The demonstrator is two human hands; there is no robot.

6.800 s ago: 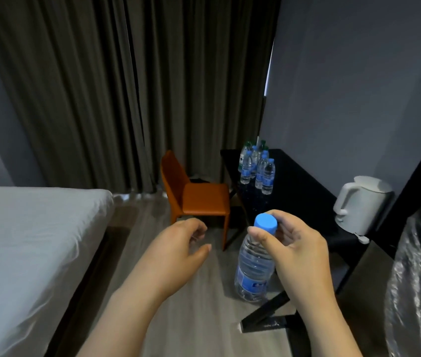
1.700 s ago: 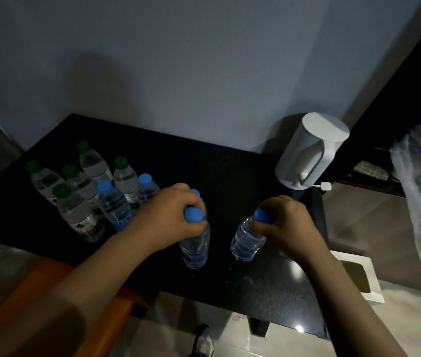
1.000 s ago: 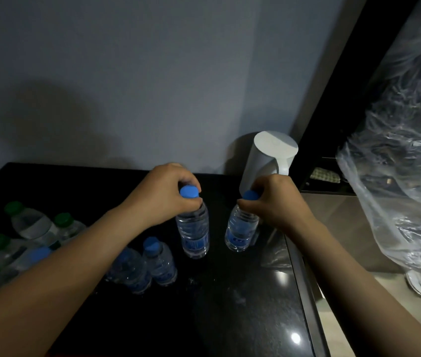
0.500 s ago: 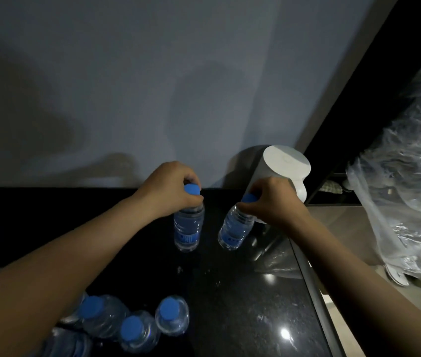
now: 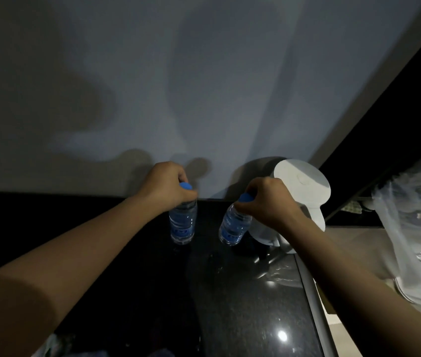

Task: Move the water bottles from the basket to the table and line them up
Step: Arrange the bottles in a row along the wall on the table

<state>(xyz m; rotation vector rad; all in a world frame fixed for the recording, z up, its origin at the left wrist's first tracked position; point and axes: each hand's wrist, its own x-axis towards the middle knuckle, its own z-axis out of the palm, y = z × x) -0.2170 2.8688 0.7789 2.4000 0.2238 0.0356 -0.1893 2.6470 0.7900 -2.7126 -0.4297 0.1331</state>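
At the frame's centre, on the black desk [image 5: 230, 292], the left hand [image 5: 164, 188] and right hand [image 5: 268, 202] each pinch a blue-capped water bottle [image 5: 182, 225], the right bottle [image 5: 233, 228] tilted beside the white kettle [image 5: 304, 191]; best to square it upright, level with its neighbour, before letting go.

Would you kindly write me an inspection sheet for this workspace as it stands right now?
Surface: black glossy table, light glints on it, against a grey wall.
Job's things: two blue-capped bottles; left bottle upright, right bottle tilted. Whether either base is on the table cannot be told. Basket not in view.
Clutter: white kettle just behind the right bottle; contact cannot be told.
Hands: left hand grips the left bottle's cap, right hand grips the right bottle's cap.
Cables: nothing seen.
Surroundings: clear plastic sheeting at right, dark panel above it; dim lighting.
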